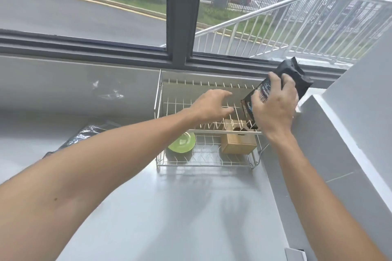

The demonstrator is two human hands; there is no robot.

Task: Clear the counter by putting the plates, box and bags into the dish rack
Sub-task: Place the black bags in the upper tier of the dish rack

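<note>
A two-tier wire dish rack (161,99) stands on the grey counter against the window sill. On its lower tier lie a green plate (182,143) at the left and a wooden box (237,144) at the right. My right hand (275,106) grips a black printed bag (297,76), held tilted over the rack's upper right corner. Spread-fingered and holding nothing, my left hand (212,104) hovers over the upper tier. A dark shiny bag (84,133) lies on the counter left of the rack, partly hidden by my left forearm.
The grey counter (180,207) stretches toward me in front of the rack. A raised grey ledge and wall (339,133) run along the right side. A large window with a dark frame (180,27) sits directly behind the rack.
</note>
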